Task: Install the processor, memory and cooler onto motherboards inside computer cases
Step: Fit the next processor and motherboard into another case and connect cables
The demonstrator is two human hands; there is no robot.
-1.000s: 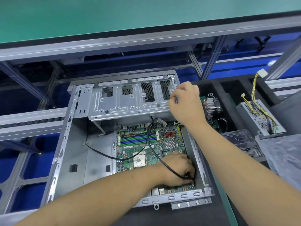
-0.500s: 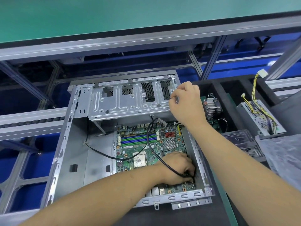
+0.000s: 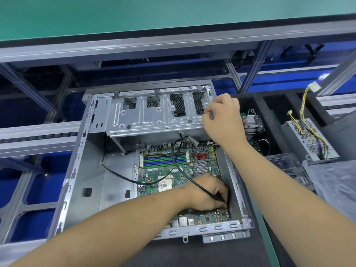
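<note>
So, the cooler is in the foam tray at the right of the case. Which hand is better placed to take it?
Right, probably. The right hand grips the drive cage edge, close beside the cooler. The left hand is low on the motherboard, pinching the black cable end.

The flat green motherboard (image 3: 179, 170) carries blue and green memory slots (image 3: 163, 160) and small red connectors (image 3: 201, 156). The grey sheet-metal computer case (image 3: 84, 170) surrounds it. A thin black cable (image 3: 177, 157) crosses it. Yellow wires (image 3: 304, 116) top a perforated grey metal box (image 3: 308, 143).
</note>
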